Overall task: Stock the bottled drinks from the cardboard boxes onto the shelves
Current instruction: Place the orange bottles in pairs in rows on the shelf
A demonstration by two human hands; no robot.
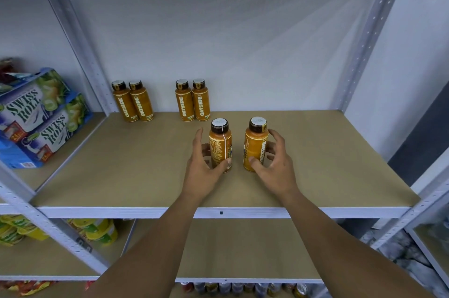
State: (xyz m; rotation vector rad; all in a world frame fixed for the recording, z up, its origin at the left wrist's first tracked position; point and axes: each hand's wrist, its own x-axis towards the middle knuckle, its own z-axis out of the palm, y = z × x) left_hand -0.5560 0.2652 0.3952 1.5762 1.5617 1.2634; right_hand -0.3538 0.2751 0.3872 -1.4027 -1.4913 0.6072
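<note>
Two orange Oatside bottles with dark caps stand upright on the brown shelf board (328, 152). My left hand (202, 171) curls round the left bottle (220, 146), thumb on its lower front and fingers behind its left side. My right hand (274, 164) curls round the right bottle (256, 144), thumb at its base and fingers on its right side, index finger lifted. At the back of the shelf stand two pairs of the same bottles, the left pair (132, 101) and the right pair (192, 99), against the white wall.
Grey perforated uprights (364, 37) frame the shelf. Stacked Swiss Roll boxes (41, 115) fill the neighbouring shelf on the left. Yellow-green packets (97, 231) lie on the shelf below, and cans (243, 289) line the lowest level. No cardboard box is in view.
</note>
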